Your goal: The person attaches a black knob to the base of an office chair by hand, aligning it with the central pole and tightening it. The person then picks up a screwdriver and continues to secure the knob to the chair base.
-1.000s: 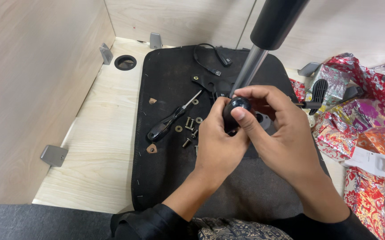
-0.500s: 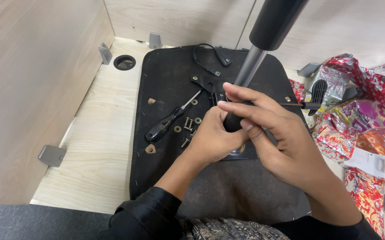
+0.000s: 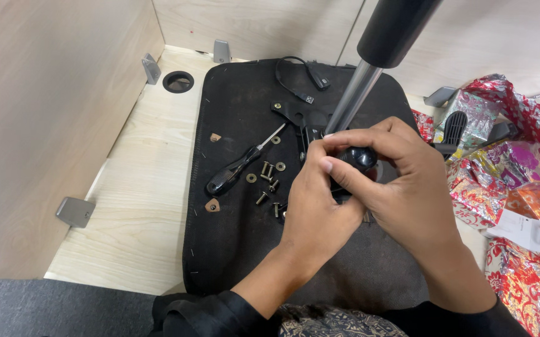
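Both hands are meeting over the middle of a black pad (image 3: 232, 249) that is lying on a light wooden tabletop (image 3: 139, 193); the left hand (image 3: 317, 209) is curling its fingers closed around the underside of a black knob (image 3: 358, 159), and the right hand (image 3: 401, 187) is arching over the same knob, with its thumb and fingertips pressing on the top and far side; the knob is sitting at the foot of a shiny metal rod (image 3: 351, 97), which is rising toward the far edge of the pad into a wider black tube (image 3: 398, 28).

To the left of the hands, a black-handled screwdriver (image 3: 239, 168) is lying on the pad, its tip pointing toward the rod; several small bolts and washers (image 3: 267, 178) are lying scattered just beside it; a short black cable (image 3: 298, 78) is lying near the far edge of the pad.

Along the right edge of the tabletop, crumpled red patterned wrapping (image 3: 519, 168) is lying in a heap; a round cable hole (image 3: 178, 81) is showing near the far left corner.
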